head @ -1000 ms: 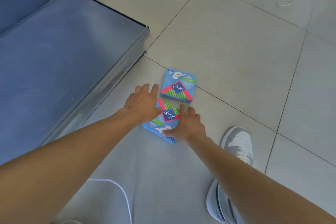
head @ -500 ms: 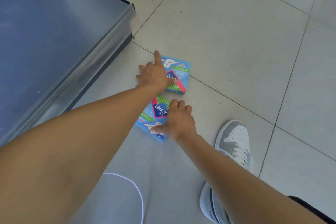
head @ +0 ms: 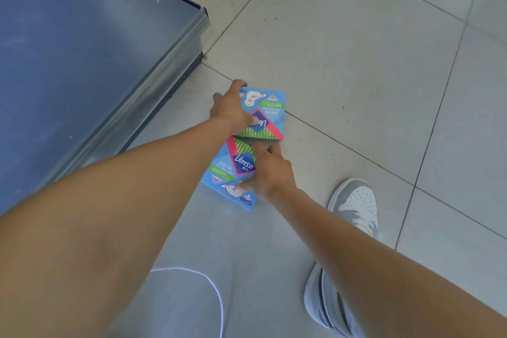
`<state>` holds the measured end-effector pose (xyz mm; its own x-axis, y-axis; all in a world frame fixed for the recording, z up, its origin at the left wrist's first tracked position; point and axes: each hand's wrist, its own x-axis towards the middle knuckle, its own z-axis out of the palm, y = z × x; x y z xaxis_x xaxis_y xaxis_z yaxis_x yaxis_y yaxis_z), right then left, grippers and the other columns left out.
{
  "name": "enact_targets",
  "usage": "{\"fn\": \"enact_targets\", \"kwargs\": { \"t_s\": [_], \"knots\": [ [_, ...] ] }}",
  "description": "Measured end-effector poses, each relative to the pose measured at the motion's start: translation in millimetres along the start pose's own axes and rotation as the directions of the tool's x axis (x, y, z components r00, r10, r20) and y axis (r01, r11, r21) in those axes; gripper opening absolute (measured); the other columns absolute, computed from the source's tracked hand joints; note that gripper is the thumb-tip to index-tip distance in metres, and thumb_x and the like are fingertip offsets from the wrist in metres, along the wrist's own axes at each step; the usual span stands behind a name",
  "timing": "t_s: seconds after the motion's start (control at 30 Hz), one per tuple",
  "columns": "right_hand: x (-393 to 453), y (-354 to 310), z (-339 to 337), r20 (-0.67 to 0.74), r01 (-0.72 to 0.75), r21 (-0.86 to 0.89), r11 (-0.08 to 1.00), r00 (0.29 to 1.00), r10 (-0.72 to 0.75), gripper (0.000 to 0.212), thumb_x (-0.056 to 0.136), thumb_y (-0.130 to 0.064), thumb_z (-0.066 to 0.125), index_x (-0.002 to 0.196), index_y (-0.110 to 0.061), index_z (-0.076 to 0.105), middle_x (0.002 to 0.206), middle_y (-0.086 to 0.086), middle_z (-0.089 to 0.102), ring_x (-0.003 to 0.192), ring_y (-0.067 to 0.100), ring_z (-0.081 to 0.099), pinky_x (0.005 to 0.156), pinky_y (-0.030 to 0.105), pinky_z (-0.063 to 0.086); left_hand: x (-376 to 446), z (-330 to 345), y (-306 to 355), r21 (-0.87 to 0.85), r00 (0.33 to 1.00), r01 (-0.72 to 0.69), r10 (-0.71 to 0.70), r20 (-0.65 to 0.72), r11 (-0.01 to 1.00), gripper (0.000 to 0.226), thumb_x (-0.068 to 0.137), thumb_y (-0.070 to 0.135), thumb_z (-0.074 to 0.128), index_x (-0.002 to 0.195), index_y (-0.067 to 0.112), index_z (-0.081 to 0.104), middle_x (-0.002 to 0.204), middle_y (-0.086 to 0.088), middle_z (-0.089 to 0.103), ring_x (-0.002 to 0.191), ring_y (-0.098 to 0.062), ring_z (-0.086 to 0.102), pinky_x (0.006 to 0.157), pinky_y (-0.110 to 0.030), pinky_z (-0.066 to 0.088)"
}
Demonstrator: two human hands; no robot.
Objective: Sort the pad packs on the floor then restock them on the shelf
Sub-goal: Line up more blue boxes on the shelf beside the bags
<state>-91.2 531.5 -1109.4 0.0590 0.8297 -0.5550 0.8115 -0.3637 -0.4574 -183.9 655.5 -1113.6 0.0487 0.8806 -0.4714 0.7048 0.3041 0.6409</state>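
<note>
Item: far pad pack [head: 267, 115], blue, printed face up, on the floor tiles [head: 343, 63] just off the corner of the grey metal shelf [head: 96, 63]; its near edge looks slightly lifted. My left hand [head: 231, 111] grips it, fingers curled over the far left corner and thumb pressed on the logo. Item: near pad pack [head: 233, 173], same print turned the other way round, lying flat, its far corner touching or tucked under the first. My right hand [head: 267, 173] holds it along the right edge, thumb on the lower face, index finger stretched toward the far pack. Shelf surface in view bears no stock. Handling note, as I judge it: turn one pack so both logos read alike, square the edges into one stack, then lift with both hands, thumbs on top, keeping faces flat so the packs do not slide apart before reaching the shelf. Also present: grey-and-white shoe [head: 356, 206], white cord [head: 208, 282].
</note>
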Motion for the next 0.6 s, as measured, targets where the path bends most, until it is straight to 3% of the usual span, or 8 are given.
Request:
{"fn": "enact_targets", "kwargs": {
  "t_s": [0.07, 0.13, 0.17, 0.27, 0.37, 0.5, 0.6],
  "knots": [
    [-1.1, -1.8, -6.9, 0.003, 0.023, 0.089, 0.996, 1.000, -0.024, 0.087, 0.065, -0.023, 0.084, 0.139, -0.042, 0.042, 0.131, 0.002, 0.042, 0.113, 0.030, 0.055, 0.094, 0.032, 0.046, -5.2, -14.2, -9.1, -0.072, 0.995, -0.098, 0.097, -0.015, 0.993, 0.070, 0.073, 0.007, 0.077, 0.132, 0.030, 0.045, 0.116, -0.002, 0.058, 0.099, -0.023, 0.059, 0.081, -0.025, 0.047],
    [-3.6, -0.3, -16.9, 0.014, 0.056, 0.138, 0.989, 0.998, -0.059, 0.073, 0.070, -0.013, 0.077, 0.134, -0.039, 0.053, 0.126, 0.000, 0.055, 0.111, 0.024, 0.058, 0.089, 0.029, 0.048, -12.4, -30.7, -14.6, -0.195, 0.990, -0.137, 0.137, -0.016, 0.971, 0.063, 0.076, -0.008, 0.067, 0.127, 0.026, 0.052, 0.106, -0.002, 0.060, 0.095, -0.022, 0.060, 0.086, -0.035, 0.054],
    [-7.4, 0.4, -25.0, 0.023, 0.069, 0.166, 0.984, 0.997, -0.074, 0.066, 0.071, -0.011, 0.075, 0.130, -0.035, 0.058, 0.121, 0.000, 0.061, 0.109, 0.023, 0.060, 0.087, 0.031, 0.051, -17.6, -41.0, -16.1, -0.239, 0.989, -0.150, 0.149, -0.021, 0.959, 0.062, 0.077, -0.012, 0.063, 0.126, 0.024, 0.053, 0.103, -0.004, 0.060, 0.092, -0.021, 0.060, 0.085, -0.041, 0.056],
    [-25.4, 4.0, -54.4, 0.067, 0.034, 0.319, 0.947, 0.996, -0.058, 0.054, 0.076, -0.004, 0.070, 0.124, -0.026, 0.064, 0.118, 0.005, 0.064, 0.101, 0.023, 0.062, 0.081, 0.041, 0.058, -40.3, -70.2, -18.7, -0.261, 0.985, -0.174, 0.172, -0.030, 0.950, 0.061, 0.080, -0.020, 0.053, 0.127, 0.019, 0.053, 0.106, -0.008, 0.058, 0.085, -0.015, 0.057, 0.075, -0.037, 0.055],
    [-49.6, 1.6, -87.0, 0.156, -0.014, 0.506, 0.863, 0.985, -0.076, 0.047, 0.084, 0.005, 0.064, 0.123, -0.021, 0.063, 0.114, 0.008, 0.060, 0.092, 0.022, 0.062, 0.065, 0.031, 0.060, -70.5, -90.8, -24.2, -0.321, 0.991, -0.135, 0.127, -0.045, 0.937, 0.062, 0.082, -0.018, 0.055, 0.124, 0.027, 0.052, 0.110, -0.013, 0.060, 0.087, -0.022, 0.062, 0.067, -0.037, 0.057],
    [-79.3, -15.3, -126.2, 0.119, 0.036, 0.558, 0.829, 0.985, -0.123, 0.043, 0.085, 0.005, 0.066, 0.116, -0.024, 0.063, 0.112, 0.010, 0.056, 0.098, 0.028, 0.063, 0.074, 0.040, 0.060, -128.7, -97.8, -19.4, -0.506, 0.995, -0.025, 0.069, 0.070, 0.862, 0.062, 0.084, -0.019, 0.055, 0.130, 0.022, 0.047, 0.111, -0.011, 0.058, 0.084, -0.020, 0.061, 0.055, -0.031, 0.055],
    [-106.9, -30.9, -151.1, 0.060, 0.053, 0.560, 0.827, 0.993, -0.104, 0.044, 0.085, 0.003, 0.068, 0.123, -0.017, 0.058, 0.110, 0.012, 0.052, 0.095, 0.026, 0.059, 0.065, 0.030, 0.059, -170.2, -100.5, -6.2, -0.613, 0.982, 0.034, 0.088, 0.168, 0.789, 0.054, 0.088, -0.015, 0.057, 0.126, 0.023, 0.050, 0.115, -0.005, 0.062, 0.080, -0.016, 0.065, 0.057, -0.031, 0.056]
  ]
}}
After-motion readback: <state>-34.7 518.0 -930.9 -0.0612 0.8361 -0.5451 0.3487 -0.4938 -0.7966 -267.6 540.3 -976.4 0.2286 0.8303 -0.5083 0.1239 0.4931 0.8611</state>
